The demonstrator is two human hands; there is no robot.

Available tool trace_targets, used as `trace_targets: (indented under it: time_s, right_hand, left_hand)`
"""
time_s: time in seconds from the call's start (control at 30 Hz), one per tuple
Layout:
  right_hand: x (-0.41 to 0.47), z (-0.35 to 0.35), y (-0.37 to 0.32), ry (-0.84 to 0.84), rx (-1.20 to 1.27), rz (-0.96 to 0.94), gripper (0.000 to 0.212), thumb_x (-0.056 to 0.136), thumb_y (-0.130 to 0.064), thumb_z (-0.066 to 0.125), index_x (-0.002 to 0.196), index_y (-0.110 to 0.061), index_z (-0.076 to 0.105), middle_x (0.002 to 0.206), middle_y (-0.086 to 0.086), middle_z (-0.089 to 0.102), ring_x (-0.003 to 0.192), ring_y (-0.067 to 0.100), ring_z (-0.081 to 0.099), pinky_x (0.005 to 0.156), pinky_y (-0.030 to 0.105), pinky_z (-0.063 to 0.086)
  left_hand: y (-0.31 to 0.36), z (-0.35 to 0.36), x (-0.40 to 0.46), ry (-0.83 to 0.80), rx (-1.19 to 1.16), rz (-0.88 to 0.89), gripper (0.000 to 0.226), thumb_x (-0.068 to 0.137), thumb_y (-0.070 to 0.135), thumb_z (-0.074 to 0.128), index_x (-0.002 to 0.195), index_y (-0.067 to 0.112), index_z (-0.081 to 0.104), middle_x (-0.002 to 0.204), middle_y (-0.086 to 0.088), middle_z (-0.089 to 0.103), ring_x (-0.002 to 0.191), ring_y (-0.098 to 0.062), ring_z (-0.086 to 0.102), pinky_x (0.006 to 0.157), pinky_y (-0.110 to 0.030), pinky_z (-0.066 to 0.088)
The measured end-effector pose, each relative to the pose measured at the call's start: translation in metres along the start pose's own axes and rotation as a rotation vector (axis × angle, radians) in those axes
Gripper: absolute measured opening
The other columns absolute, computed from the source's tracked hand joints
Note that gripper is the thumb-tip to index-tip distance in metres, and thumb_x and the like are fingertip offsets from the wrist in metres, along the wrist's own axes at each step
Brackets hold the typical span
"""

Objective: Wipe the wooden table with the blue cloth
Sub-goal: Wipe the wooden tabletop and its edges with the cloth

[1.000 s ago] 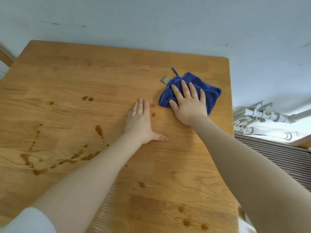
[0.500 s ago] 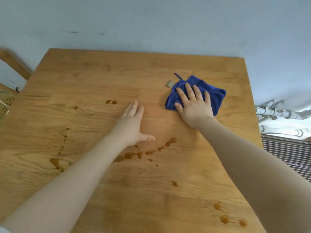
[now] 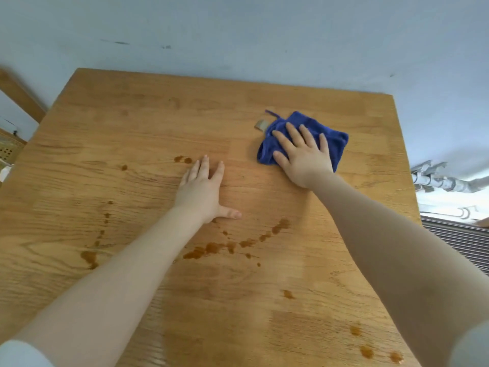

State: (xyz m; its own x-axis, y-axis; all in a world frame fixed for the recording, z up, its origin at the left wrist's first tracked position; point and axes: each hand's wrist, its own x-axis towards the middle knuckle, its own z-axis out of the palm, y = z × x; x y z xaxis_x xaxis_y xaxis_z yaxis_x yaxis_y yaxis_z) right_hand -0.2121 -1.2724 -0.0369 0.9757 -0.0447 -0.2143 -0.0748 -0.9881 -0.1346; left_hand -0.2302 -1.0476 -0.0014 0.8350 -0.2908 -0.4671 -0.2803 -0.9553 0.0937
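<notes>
A blue cloth point(image 3: 334, 139) lies bunched on the far right part of the wooden table point(image 3: 148, 120). My right hand point(image 3: 304, 154) presses flat on top of it, fingers spread, covering its middle. My left hand point(image 3: 203, 192) rests palm down on the bare wood to the left of the cloth, holding nothing. Brown liquid spills point(image 3: 211, 247) streak the table below my left hand, with more drops at the left and near the front right corner.
A small grey tag point(image 3: 260, 125) pokes out at the cloth's far left corner. The table's right edge drops to white pipes point(image 3: 444, 181) and a ribbed radiator point(image 3: 460, 239). A pale blue wall lies behind. Wooden furniture point(image 3: 18, 94) stands at the far left.
The view has shifted left and back, showing more of the table. My left hand slid a little left; my right hand stays pressed on the cloth in about the same spot.
</notes>
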Motion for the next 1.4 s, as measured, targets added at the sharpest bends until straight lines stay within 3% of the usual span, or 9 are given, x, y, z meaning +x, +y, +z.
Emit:
trace_targets:
  time_s: [0.13,0.33,0.5,0.7,0.87,0.97,1.07,1.23,1.4]
  right_hand:
    - [-0.004,-0.003,-0.013,-0.04,0.016,0.053,0.055,0.097,-0.052,0.017,0.148,-0.036,0.006,0.159,-0.005,-0.005,0.145,0.02,-0.007,0.113,0.054,-0.007]
    - [-0.071,0.013,-0.032,-0.045,-0.041,-0.188,0.07,0.082,-0.062,-0.005,0.147,-0.04,0.003,0.159,-0.007,-0.003,0.145,0.019,-0.005,0.114,0.05,-0.006]
    - [-0.008,0.004,-0.013,0.005,-0.023,-0.171,0.055,0.095,-0.056,0.021,0.147,-0.041,0.009,0.159,-0.008,0.002,0.145,0.018,-0.002,0.114,0.049,-0.003]
    - [0.012,0.001,-0.03,0.017,-0.002,-0.069,0.056,0.097,-0.051,0.019,0.149,-0.034,0.007,0.159,-0.002,-0.002,0.145,0.022,-0.005,0.114,0.051,-0.004]
    - [-0.054,0.012,-0.038,-0.026,-0.074,-0.328,0.067,0.086,-0.058,-0.001,0.148,-0.035,0.001,0.159,-0.002,-0.003,0.145,0.023,-0.004,0.113,0.05,-0.005]
    - [-0.035,0.005,-0.024,-0.074,-0.071,-0.442,0.062,0.088,-0.061,0.005,0.147,-0.041,0.001,0.159,-0.006,-0.002,0.145,0.02,-0.004,0.114,0.048,-0.006]
    - [0.007,0.001,-0.016,-0.012,-0.012,-0.343,0.056,0.094,-0.056,0.023,0.147,-0.041,0.009,0.159,-0.006,0.002,0.145,0.019,-0.001,0.115,0.048,-0.002]
    - [0.033,-0.003,-0.026,0.01,0.054,-0.115,0.056,0.096,-0.054,0.022,0.148,-0.037,0.01,0.159,-0.002,0.001,0.145,0.022,-0.004,0.115,0.05,-0.003]
    - [-0.028,0.006,-0.036,-0.032,-0.011,-0.294,0.061,0.093,-0.057,0.011,0.148,-0.035,0.001,0.159,0.0,-0.006,0.145,0.024,-0.009,0.113,0.051,-0.006]
  left_hand:
    - [-0.003,-0.001,0.003,-0.007,-0.09,0.004,0.122,0.061,0.07,0.066,0.149,0.027,-0.008,0.156,-0.006,-0.02,0.144,-0.024,-0.013,0.118,-0.041,0.004]
    - [-0.003,0.004,0.003,0.018,-0.136,-0.009,0.12,0.062,0.068,0.067,0.148,0.03,-0.008,0.155,-0.003,-0.023,0.144,-0.022,-0.015,0.119,-0.041,0.004]
    - [-0.005,0.005,0.007,0.015,-0.149,-0.003,0.12,0.062,0.067,0.067,0.148,0.031,-0.008,0.155,-0.002,-0.024,0.144,-0.021,-0.016,0.119,-0.04,0.002]
    - [-0.004,0.004,0.004,0.0,-0.164,-0.015,0.121,0.062,0.066,0.069,0.148,0.031,-0.008,0.154,-0.003,-0.025,0.143,-0.021,-0.018,0.118,-0.039,0.0]
    - [0.001,0.001,0.004,-0.012,-0.15,-0.036,0.119,0.062,0.063,0.07,0.148,0.03,-0.004,0.155,-0.002,-0.024,0.143,-0.021,-0.017,0.117,-0.038,0.003]
    - [0.002,-0.002,0.005,-0.025,-0.129,-0.055,0.118,0.062,0.063,0.071,0.149,0.029,-0.002,0.154,-0.001,-0.024,0.144,-0.019,-0.016,0.118,-0.037,0.005]
    - [0.0,0.001,0.005,-0.025,-0.121,-0.059,0.122,0.06,0.065,0.071,0.148,0.031,-0.005,0.154,-0.001,-0.024,0.144,-0.019,-0.016,0.119,-0.036,0.005]
    - [0.002,-0.001,0.0,-0.027,-0.112,-0.073,0.122,0.06,0.065,0.07,0.148,0.03,-0.007,0.155,0.001,-0.024,0.143,-0.018,-0.016,0.118,-0.037,0.005]
    - [0.004,-0.004,-0.001,-0.006,-0.114,-0.068,0.123,0.059,0.064,0.072,0.149,0.026,-0.004,0.156,-0.002,-0.02,0.144,-0.019,-0.014,0.119,-0.037,0.008]
